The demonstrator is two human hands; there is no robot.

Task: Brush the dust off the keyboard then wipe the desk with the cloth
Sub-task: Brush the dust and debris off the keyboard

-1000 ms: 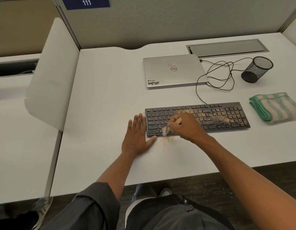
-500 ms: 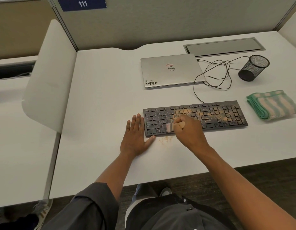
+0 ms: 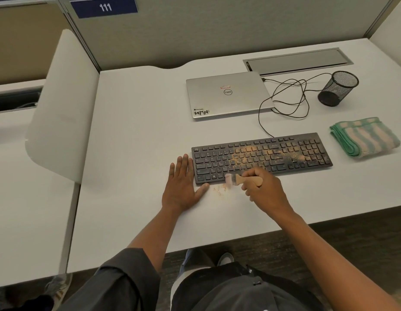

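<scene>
The keyboard (image 3: 262, 157) lies flat on the white counter (image 3: 139, 131), with tan dust (image 3: 258, 153) spread over its middle keys and thinner toward its right end. The right hand (image 3: 261, 189) is curled round the wooden handle of a small brush (image 3: 242, 179), whose pale bristles sit at the keyboard's near edge, left of centre. A little patch of swept dust (image 3: 219, 189) lies on the counter just in front of that edge. The left hand (image 3: 182, 185) rests flat on the counter, fingers straight, touching the keyboard's left end, thumb at its near corner.

The striped cloth (image 3: 365, 136) lies folded just right of the keyboard. Behind it a black mesh cup (image 3: 337, 88) stands on the counter; what it holds, if anything, cannot be made out. A closed laptop (image 3: 228, 95) lies behind the keyboard, and a loose black cable (image 3: 285, 102) loops between laptop and cup.
</scene>
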